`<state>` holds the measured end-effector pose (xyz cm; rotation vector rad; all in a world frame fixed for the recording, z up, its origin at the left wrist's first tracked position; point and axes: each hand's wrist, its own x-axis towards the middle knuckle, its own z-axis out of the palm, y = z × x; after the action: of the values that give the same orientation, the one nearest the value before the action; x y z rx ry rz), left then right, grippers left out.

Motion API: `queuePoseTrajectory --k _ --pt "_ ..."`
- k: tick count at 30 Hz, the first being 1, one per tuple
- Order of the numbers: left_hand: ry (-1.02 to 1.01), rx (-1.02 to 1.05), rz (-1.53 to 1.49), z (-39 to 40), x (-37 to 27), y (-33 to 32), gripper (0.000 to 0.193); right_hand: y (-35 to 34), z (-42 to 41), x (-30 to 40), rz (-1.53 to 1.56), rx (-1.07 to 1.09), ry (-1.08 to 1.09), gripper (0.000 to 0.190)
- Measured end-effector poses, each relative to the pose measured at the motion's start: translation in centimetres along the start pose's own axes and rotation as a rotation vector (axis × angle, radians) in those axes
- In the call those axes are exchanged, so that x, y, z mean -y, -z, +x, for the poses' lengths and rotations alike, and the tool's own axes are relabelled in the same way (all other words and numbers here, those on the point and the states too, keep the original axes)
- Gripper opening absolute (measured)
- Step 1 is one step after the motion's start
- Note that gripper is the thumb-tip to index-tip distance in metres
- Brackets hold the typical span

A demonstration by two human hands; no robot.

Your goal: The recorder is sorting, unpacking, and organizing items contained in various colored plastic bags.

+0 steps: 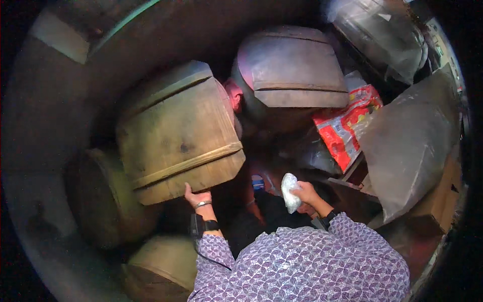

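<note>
My left hand is at the near edge of a wooden lid, its thumb on top and its fingers hidden underneath. The lid is made of pale boards with two cross battens and covers most of a round container below it. In my right hand is a small whitish bundle, seemingly wrapped in plastic, held in the air to the right of the lid. Pink material shows beside the lid's far right edge.
Beyond stands another round vessel under a wooden lid. Round containers stand at left and lower left. To the right lie a red printed bag, a large greyish plastic bag and a cardboard box.
</note>
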<state>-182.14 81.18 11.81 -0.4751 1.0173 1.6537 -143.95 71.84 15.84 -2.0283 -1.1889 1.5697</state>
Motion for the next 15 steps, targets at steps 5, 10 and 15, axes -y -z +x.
queuePoseTrajectory --k 5,10,15 --pt "0.054 -0.014 0.091 -5.9 -3.1 -4.4 0.046 -3.0 2.8 -0.2 0.099 -0.009 0.071 0.024" --pt "-0.079 0.061 0.260 -8.4 -8.0 -9.4 0.043 -7.7 5.4 6.9 -0.047 -0.007 0.479 0.026" --pt "-0.042 0.094 0.349 -9.0 -9.0 -11.7 0.027 -14.8 10.5 10.7 -0.090 0.055 0.678 0.030"
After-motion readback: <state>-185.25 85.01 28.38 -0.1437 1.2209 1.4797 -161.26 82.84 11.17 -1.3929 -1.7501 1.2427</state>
